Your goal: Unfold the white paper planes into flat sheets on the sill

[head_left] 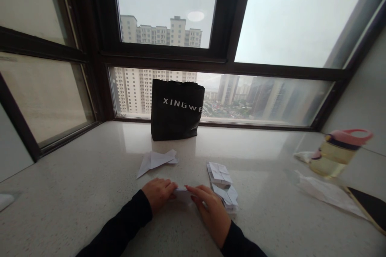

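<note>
A small white sheet of paper (182, 195) spans the gap between my hands, low over the speckled white counter (169, 233). My left hand (159, 193) pinches its left end, fingers curled over the edge. At the other end my right hand (211, 209) grips it between thumb and fingers; red nails show. The paper's far edge looks folded, though much of it is covered by my fingers. Just right of my right hand lie folded square paper pieces (220, 172) in small stacks. Beyond my left hand rest loose folded papers with pointed corners (158, 160).
A black paper bag (177, 114) with white lettering stands by the window. To the right are a drink bottle (334, 154) with a pink lid, a crumpled tissue (325, 190) and a phone (369, 204). A white object (5, 200) sits at the left edge.
</note>
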The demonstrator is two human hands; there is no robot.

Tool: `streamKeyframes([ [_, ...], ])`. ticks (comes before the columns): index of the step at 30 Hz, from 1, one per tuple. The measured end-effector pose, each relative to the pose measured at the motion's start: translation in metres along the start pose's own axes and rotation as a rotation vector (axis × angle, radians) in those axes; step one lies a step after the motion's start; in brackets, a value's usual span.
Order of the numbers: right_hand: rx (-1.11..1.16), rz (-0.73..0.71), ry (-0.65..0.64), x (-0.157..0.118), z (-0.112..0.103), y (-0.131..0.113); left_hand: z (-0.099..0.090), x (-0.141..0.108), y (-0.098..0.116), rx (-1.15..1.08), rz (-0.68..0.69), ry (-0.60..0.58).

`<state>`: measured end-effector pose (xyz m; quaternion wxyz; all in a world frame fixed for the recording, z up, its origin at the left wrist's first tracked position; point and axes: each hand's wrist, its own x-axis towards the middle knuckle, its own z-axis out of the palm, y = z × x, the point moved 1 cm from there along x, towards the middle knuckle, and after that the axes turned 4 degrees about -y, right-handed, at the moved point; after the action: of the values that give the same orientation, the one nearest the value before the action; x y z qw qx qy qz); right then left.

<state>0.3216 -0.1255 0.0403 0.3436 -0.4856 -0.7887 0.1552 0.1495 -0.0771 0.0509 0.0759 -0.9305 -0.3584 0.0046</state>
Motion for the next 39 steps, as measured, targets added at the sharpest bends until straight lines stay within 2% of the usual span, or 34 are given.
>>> streamKeyframes([
  [3, -0.106, 0.009, 0.051, -0.001, 0.0, 0.001, -0.001, 0.001, 0.003, 0.028, 0.001, -0.007],
  [6, -0.167, 0.015, 0.006, -0.001, 0.001, 0.0, -0.001, 0.0, 0.007, 0.058, 0.009, -0.021],
  [9, -0.142, 0.011, -0.046, -0.001, 0.0, -0.003, 0.0, 0.0, 0.008, 0.055, 0.012, -0.031],
  [18, -0.11, 0.028, -0.019, -0.003, 0.004, -0.003, 0.001, 0.002, 0.009, 0.018, -0.063, -0.086],
  [26, -0.21, 0.026, -0.063, -0.002, 0.003, -0.002, 0.0, 0.003, 0.009, -0.01, -0.082, -0.121],
  [32, -0.131, 0.031, -0.069, -0.001, 0.001, -0.004, 0.003, 0.001, 0.005, -0.02, -0.094, -0.106],
  [36, -0.115, 0.05, -0.067, -0.001, 0.001, -0.003, 0.007, 0.0, 0.005, 0.007, -0.075, -0.014],
  [39, -0.08, 0.05, -0.08, -0.002, 0.002, -0.002, 0.01, 0.001, 0.005, 0.013, -0.062, 0.006],
])
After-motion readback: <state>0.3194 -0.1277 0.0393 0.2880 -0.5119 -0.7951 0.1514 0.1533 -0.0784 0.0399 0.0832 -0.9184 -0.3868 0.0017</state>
